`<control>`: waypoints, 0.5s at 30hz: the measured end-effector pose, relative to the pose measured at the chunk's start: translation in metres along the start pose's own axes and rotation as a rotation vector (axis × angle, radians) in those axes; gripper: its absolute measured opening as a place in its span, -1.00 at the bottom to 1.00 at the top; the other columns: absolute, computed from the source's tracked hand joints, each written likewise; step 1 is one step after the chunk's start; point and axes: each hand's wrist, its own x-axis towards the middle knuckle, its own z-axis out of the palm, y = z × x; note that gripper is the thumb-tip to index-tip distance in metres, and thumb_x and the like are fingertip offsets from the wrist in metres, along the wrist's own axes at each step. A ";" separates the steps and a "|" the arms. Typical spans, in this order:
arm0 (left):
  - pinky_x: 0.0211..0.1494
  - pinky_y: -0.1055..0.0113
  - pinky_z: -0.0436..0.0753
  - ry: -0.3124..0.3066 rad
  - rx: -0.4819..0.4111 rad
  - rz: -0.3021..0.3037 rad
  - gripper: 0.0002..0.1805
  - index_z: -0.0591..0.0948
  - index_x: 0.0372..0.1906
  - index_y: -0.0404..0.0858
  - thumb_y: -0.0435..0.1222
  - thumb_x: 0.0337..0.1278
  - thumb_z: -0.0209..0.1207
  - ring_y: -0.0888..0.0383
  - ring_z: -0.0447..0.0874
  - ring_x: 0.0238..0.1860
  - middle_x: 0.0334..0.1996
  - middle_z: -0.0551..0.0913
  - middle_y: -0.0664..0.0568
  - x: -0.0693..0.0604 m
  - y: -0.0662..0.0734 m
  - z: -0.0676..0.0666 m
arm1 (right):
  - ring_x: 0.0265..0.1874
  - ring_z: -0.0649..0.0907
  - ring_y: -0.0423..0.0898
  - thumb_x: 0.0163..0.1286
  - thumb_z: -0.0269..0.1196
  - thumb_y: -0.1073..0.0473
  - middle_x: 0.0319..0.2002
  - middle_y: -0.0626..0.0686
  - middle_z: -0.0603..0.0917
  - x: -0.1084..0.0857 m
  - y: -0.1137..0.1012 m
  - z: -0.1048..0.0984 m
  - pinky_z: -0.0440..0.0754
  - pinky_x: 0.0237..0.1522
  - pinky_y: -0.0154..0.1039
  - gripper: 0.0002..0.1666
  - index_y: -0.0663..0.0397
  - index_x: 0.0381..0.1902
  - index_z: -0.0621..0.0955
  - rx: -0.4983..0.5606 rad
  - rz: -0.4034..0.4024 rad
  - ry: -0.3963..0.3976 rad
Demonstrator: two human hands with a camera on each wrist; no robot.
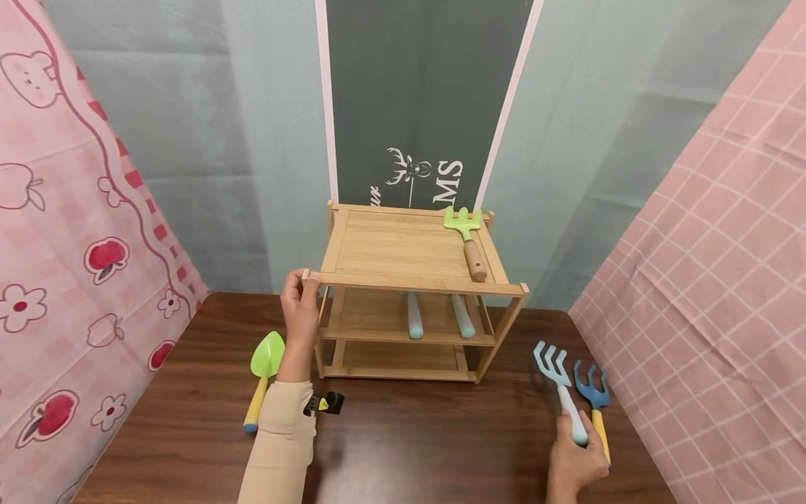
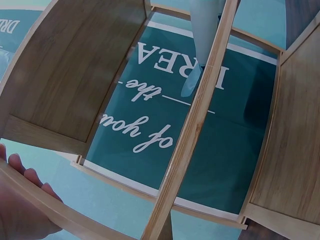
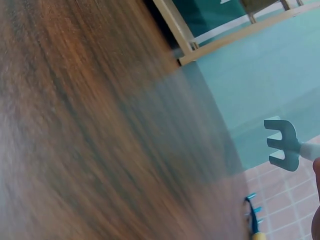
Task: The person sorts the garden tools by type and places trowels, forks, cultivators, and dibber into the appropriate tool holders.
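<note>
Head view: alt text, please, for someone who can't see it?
A person's right hand holds a light-blue hand rake; the left hand grips a three-tier wooden rack. A green hand rake lies on the top tier, a green trowel on the table.

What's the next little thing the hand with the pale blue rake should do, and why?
Maybe the right hand should carry the pale blue rake over to the middle shelf of the wooden rack. It grips the rake by its handle, two similar pale blue handles lie on that shelf, and the left hand holds the rack's top corner.
</note>
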 end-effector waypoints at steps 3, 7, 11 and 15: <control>-0.32 0.33 0.28 0.000 -0.005 -0.001 -0.91 0.41 -0.33 -0.42 -0.43 0.24 -0.02 0.19 0.26 -0.45 -0.53 0.32 0.08 0.000 -0.001 -0.001 | -0.36 0.46 -0.63 -0.08 0.47 0.11 -0.44 -0.48 0.57 0.001 -0.006 -0.006 0.35 -0.19 -0.58 -0.66 0.17 -0.32 0.74 0.026 -0.017 0.008; -0.32 0.34 0.28 0.001 -0.005 0.004 -0.91 0.40 -0.34 -0.43 -0.44 0.23 -0.02 0.18 0.25 -0.45 -0.54 0.31 0.08 -0.001 0.002 0.001 | -0.39 0.49 -0.61 -0.11 0.48 0.15 -0.48 -0.52 0.53 0.001 -0.013 -0.011 0.35 -0.22 -0.59 -0.67 0.19 -0.34 0.74 0.068 -0.030 0.030; -0.33 0.35 0.27 0.001 -0.017 0.012 -0.88 0.38 -0.34 -0.49 -0.45 0.23 -0.03 0.18 0.24 -0.46 -0.54 0.31 0.10 -0.001 0.003 0.002 | -0.37 0.55 -0.54 -0.12 0.48 0.23 -0.42 -0.35 0.65 0.004 -0.022 -0.014 0.39 -0.21 -0.56 -0.70 0.24 -0.35 0.74 0.125 -0.062 0.046; -0.32 0.34 0.27 0.004 -0.006 0.008 -0.84 0.37 -0.29 -0.55 -0.44 0.23 -0.03 0.22 0.24 -0.46 -0.53 0.31 0.07 -0.001 0.003 0.002 | -0.36 0.58 -0.47 -0.11 0.46 0.26 -0.37 -0.24 0.68 0.007 -0.035 -0.015 0.40 -0.21 -0.53 -0.71 0.22 -0.34 0.74 0.159 -0.051 0.029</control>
